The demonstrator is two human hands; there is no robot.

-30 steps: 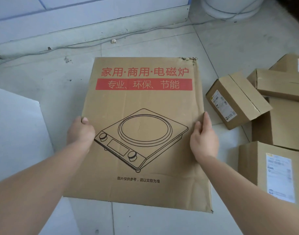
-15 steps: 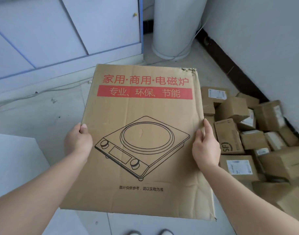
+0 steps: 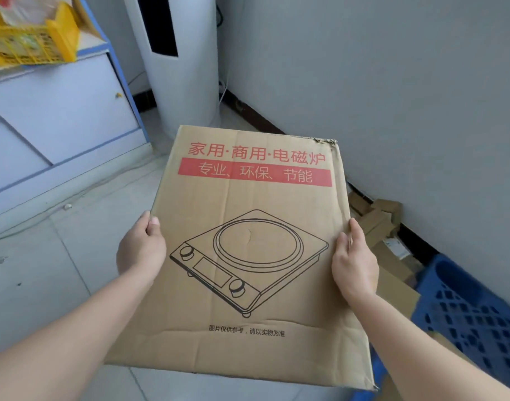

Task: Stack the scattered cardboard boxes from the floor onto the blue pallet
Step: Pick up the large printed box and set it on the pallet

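Flat cardboard box [image 3: 248, 256], induction cooker drawing and red print on top, held off the floor in front of the body. Left hand [image 3: 141, 250] grips its left edge, thumb on top. Right hand [image 3: 353, 261] grips the right edge. Far right corner torn. Blue pallet [image 3: 473, 311] lower right. Smaller boxes [image 3: 383, 227] lie along the wall [image 3: 392, 82] between pallet and held box.

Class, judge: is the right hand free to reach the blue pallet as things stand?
Probably not freely: the right hand grips one edge of the cardboard box, the left hand the other. The blue pallet lies nearby at lower right, apparently unblocked.
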